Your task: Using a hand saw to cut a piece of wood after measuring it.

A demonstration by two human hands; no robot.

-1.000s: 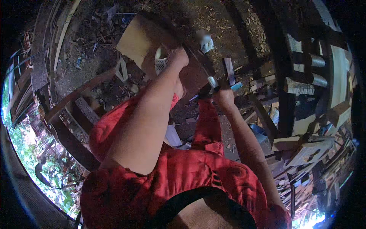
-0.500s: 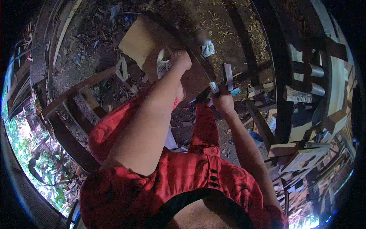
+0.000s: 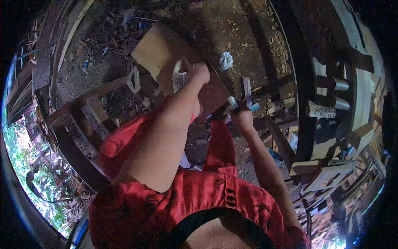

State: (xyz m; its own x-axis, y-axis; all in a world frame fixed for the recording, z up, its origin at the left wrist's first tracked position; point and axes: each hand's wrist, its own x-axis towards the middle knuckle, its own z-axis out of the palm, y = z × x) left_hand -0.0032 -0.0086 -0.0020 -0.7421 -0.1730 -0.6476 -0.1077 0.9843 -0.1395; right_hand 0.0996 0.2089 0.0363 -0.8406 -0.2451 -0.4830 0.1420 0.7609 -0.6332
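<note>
My left hand [image 3: 200,74] is at the rim of a small white perforated basket [image 3: 180,82], its fingers closed there and partly hidden. Inside the basket lies something pale and rounded [image 3: 178,66]. Lower and to the right, my right hand [image 3: 242,119] is closed around an object with a whitish cylindrical end [image 3: 233,102] and a light blue end [image 3: 254,107]; its kind is unclear. Beyond that hand stands a short wooden piece [image 3: 246,88]. A tan flat board [image 3: 151,52] lies past the basket. A crumpled white cloth or paper [image 3: 226,60] rests on the ground.
Wooden beams [image 3: 89,99] run along the left. Stacked timber [image 3: 323,110] and loose boards [image 3: 327,176] crowd the right side. Dry leaves and wood scraps litter the dirt floor [image 3: 238,29]. A bluish container [image 3: 275,157] sits beside my right forearm.
The whole view has shifted slightly. The basket and my left hand sit a little lower in it, and more of the basket's inside shows. Both hands keep their holds.
</note>
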